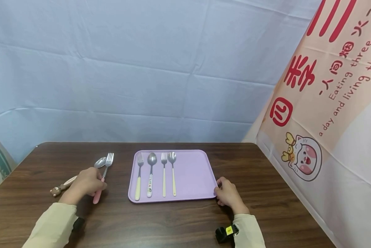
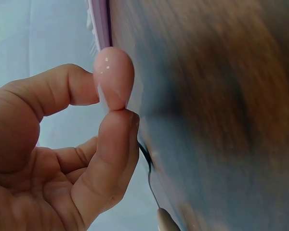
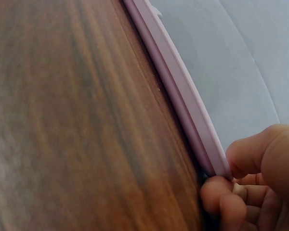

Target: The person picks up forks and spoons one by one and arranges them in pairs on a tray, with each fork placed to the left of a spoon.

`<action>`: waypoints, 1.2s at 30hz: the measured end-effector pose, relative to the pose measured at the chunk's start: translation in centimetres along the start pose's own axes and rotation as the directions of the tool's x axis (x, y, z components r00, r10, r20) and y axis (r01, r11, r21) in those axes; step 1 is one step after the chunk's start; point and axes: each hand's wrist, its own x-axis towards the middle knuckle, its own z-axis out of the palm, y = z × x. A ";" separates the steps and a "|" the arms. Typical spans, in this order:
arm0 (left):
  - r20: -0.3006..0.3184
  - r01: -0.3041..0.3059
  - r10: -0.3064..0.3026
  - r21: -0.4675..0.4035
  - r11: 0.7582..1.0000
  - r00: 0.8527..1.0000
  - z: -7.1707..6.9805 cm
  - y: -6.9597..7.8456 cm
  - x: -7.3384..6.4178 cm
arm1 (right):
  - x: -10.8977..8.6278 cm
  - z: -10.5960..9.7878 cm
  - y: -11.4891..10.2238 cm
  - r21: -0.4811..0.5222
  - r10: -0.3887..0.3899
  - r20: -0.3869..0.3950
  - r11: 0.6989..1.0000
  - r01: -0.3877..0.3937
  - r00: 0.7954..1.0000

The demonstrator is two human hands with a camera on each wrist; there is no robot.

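My left hand (image 1: pixel 87 181) pinches the pink handle of a fork (image 1: pixel 97 196) between thumb and finger, left of the lilac tray (image 1: pixel 193 177). The fork's metal tines point away from me; in the left wrist view its rounded handle end (image 2: pixel 114 79) sticks up from the fingertips. Beneath that hand lies a spoon (image 1: pixel 100 162) with a brown bear on its handle, its middle part hidden. With thumb and fingers, my right hand (image 1: pixel 230 195) grips the tray's rim at the near right corner, also seen in the right wrist view (image 3: pixel 192 108).
On the tray's left half lie a fork with a pale yellow handle (image 1: pixel 138 188), a spoon with a patterned white handle (image 1: pixel 149 186), a slim fork (image 1: pixel 164 179) and a slim spoon (image 1: pixel 173 179). Cloth (image 1: pixel 142 69) hangs behind the dark wooden table (image 1: pixel 160 224).
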 end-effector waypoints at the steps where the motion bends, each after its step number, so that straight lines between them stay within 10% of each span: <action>1: 0.001 0.000 0.000 0.002 1.000 1.000 0.0 0.0 0.0 | 0.0 0.0 0.0 -0.001 -0.001 0.001 1.000 0.001 1.000; 36: -0.030 0.015 -0.019 -0.134 0.991 0.999 2.1 3.5 2.0 | -0.2 -0.1 -0.1 -0.023 -0.017 0.002 1.000 0.018 1.000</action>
